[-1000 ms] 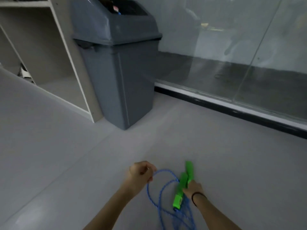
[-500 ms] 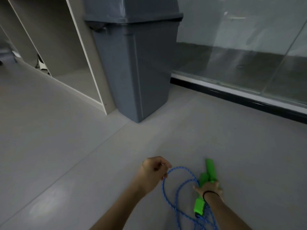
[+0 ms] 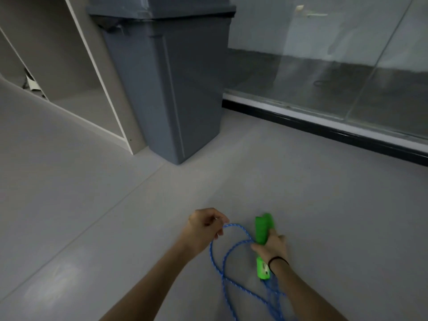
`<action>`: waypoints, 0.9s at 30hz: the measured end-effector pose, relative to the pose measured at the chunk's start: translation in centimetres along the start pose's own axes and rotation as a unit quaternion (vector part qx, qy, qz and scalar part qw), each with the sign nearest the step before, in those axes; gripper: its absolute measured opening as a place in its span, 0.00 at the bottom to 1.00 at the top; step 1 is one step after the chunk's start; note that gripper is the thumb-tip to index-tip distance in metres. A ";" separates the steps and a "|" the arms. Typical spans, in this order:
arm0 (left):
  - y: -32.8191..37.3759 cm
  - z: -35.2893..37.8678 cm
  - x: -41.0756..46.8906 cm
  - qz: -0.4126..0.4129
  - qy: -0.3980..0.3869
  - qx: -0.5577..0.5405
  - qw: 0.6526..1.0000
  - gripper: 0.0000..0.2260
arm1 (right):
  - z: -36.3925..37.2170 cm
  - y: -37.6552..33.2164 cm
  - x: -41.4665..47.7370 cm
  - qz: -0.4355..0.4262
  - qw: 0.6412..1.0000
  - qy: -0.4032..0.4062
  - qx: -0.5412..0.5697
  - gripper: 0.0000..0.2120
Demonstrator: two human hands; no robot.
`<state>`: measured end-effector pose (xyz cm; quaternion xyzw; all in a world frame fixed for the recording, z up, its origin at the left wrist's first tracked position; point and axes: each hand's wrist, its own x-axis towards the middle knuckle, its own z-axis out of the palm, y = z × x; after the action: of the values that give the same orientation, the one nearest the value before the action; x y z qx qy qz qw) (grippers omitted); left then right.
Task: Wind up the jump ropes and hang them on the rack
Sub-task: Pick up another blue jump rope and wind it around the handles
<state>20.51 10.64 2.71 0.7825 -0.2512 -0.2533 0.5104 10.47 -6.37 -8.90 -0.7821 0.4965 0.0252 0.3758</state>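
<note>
A jump rope with a blue braided cord (image 3: pixel 217 256) and two bright green handles (image 3: pixel 261 230) hangs low in front of me. My right hand (image 3: pixel 271 249) grips both green handles together, their tops pointing up and away. My left hand (image 3: pixel 203 225) pinches the top of a blue cord loop beside them. Several loops of cord hang down between my hands and run out of the bottom of the frame. No rack is in sight.
A tall dark grey bin (image 3: pixel 166 79) stands ahead on the grey floor (image 3: pixel 92 205). A white open shelf unit (image 3: pixel 76 72) is left of it. A glass wall with a black base strip (image 3: pixel 324 128) runs along the right.
The view has tipped down and drawn closer to the bin. My right hand has turned the green handles more upright, and my left hand has kept its pinch on the cord loop.
</note>
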 end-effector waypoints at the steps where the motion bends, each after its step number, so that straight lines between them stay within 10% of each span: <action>1: 0.8 0.0 0.1 -0.001 0.001 -0.001 1.000 0.12 | -0.9 -1.0 -0.2 -0.023 0.999 0.004 0.024 0.28; 11: 23.2 -3.5 -0.9 0.072 0.067 0.034 0.995 0.07 | -23.0 -17.9 -11.6 -0.121 0.944 0.009 0.306 0.13; 14: 35.2 -6.2 -2.7 0.121 0.064 0.086 0.987 0.23 | -34.0 -23.5 -17.1 -0.149 0.940 -0.023 0.306 0.06; 18: 51.8 -10.6 -5.4 0.200 0.049 0.339 0.918 0.37 | -49.0 -31.8 -23.9 -0.165 0.940 -0.014 0.298 0.11; 23: 70.7 -16.2 -7.9 0.329 0.126 0.428 0.832 0.32 | -65.2 -41.6 -33.6 -0.216 0.947 0.009 0.239 0.10; 27: 81.9 -20.3 -10.0 0.332 -0.002 0.529 0.781 0.21 | -72.4 -46.6 -41.1 -0.285 0.949 0.035 0.133 0.09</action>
<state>15.31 1.86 87.09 0.7972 -0.5911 0.1026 0.0679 2.56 -9.10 86.13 -0.8340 0.2650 -0.1767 0.4505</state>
